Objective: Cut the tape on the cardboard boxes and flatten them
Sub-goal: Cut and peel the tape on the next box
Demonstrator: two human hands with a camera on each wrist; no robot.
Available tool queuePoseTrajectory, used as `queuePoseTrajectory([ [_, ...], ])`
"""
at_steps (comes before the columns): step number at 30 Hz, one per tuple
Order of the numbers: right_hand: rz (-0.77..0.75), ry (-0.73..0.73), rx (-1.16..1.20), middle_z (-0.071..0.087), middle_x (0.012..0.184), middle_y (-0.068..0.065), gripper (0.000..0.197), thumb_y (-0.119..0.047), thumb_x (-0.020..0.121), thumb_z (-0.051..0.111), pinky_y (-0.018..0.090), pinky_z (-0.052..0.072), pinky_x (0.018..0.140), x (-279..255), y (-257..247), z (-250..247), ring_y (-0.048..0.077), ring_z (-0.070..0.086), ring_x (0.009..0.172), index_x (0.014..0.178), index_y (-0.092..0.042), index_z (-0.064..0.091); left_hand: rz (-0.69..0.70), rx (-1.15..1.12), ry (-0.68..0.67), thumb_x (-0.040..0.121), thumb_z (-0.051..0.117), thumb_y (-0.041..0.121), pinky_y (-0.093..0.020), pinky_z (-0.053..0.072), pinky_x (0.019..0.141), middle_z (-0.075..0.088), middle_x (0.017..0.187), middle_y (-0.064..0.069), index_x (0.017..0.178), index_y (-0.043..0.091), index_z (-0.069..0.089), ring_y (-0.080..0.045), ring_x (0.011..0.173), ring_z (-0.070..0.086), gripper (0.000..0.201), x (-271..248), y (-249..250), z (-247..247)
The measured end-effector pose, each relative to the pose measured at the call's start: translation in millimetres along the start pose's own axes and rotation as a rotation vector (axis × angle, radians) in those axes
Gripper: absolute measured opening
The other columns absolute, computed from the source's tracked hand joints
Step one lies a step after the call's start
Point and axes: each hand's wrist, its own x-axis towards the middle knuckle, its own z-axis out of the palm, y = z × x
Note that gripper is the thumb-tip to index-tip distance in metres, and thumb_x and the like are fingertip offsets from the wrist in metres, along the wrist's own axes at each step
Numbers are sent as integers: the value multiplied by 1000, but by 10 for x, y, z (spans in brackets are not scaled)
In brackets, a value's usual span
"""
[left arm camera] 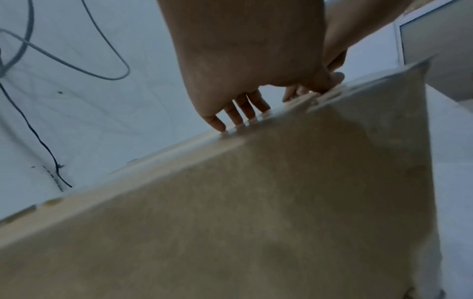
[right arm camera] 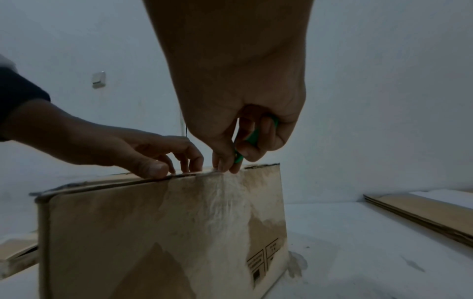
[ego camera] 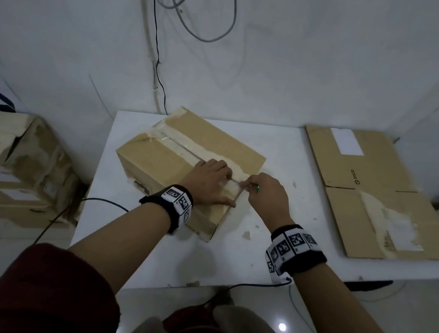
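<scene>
A closed cardboard box (ego camera: 176, 159) stands on the white table (ego camera: 230, 261), with clear tape (ego camera: 177, 146) along its top seam. My left hand (ego camera: 208, 182) lies on the near end of the box top, fingers spread and pressing down beside the seam; its fingertips (left arm camera: 240, 119) touch the cardboard. My right hand (ego camera: 264, 192) grips a small green-handled cutter (ego camera: 256, 188) at the box's near top edge, right by the tape. In the right wrist view the cutter (right arm camera: 253, 137) is clasped in curled fingers above the box edge (right arm camera: 261, 166). Its blade is hidden.
A flattened cardboard box (ego camera: 371, 191) lies on the right side of the table. Another battered box (ego camera: 20, 166) stands to the left, off the table. Cables (ego camera: 157, 53) hang on the wall behind. Small tape scraps (ego camera: 246, 234) dot the tabletop.
</scene>
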Motion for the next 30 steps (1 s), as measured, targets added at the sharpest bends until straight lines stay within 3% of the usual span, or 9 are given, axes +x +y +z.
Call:
queuePoseTrajectory([
  [6,11,8,27,68,104,-5,19,-12,90,62,27,47,73,-2,-6,-26,17,63,97,97,-25,75,-39,28,-156,47,76,75,-30,38,87,51,106,5,102,20,52,-16,99,44,82,193,116,-145],
  [11,27,13,64,69,103,-4,19,-9,89,62,31,53,74,0,1,-38,17,64,92,93,-24,74,-11,68,-321,42,85,64,-31,39,90,50,110,4,112,19,55,-17,103,41,88,304,119,-296],
  [17,-32,24,137,68,86,-1,17,-12,90,65,28,47,61,-47,87,-21,16,59,72,97,-23,75,-1,111,-302,48,84,62,-32,35,90,48,116,2,116,19,55,-19,110,40,85,292,123,-250],
  [20,-3,79,200,67,79,-5,20,-9,88,65,13,35,50,-119,134,36,8,57,61,94,-24,76,12,135,-287,50,82,62,-31,31,89,46,117,2,117,22,51,-20,111,40,84,276,141,-216],
  [22,25,114,259,66,74,-5,20,-6,86,65,12,35,48,-154,150,69,4,53,53,92,-22,76,9,142,-299,51,81,62,-32,29,90,46,118,3,119,24,50,-20,112,39,84,274,159,-226],
  [26,66,124,309,69,78,-11,20,-2,85,64,7,40,58,-139,134,92,0,59,67,89,-17,77,-5,150,-324,54,81,60,-32,28,89,52,119,6,119,23,48,-19,112,40,82,282,194,-250],
  [28,34,137,258,71,87,-8,19,-1,87,62,13,46,70,-140,105,119,6,63,80,91,-14,76,-24,140,-330,55,81,60,-34,29,90,54,120,7,119,23,47,-19,112,39,81,288,196,-254],
  [30,46,130,277,69,86,-9,16,-2,88,63,17,48,72,-141,96,93,8,62,82,91,-12,75,-35,132,-332,54,81,59,-36,29,89,54,120,8,118,24,47,-19,112,39,81,290,200,-248],
])
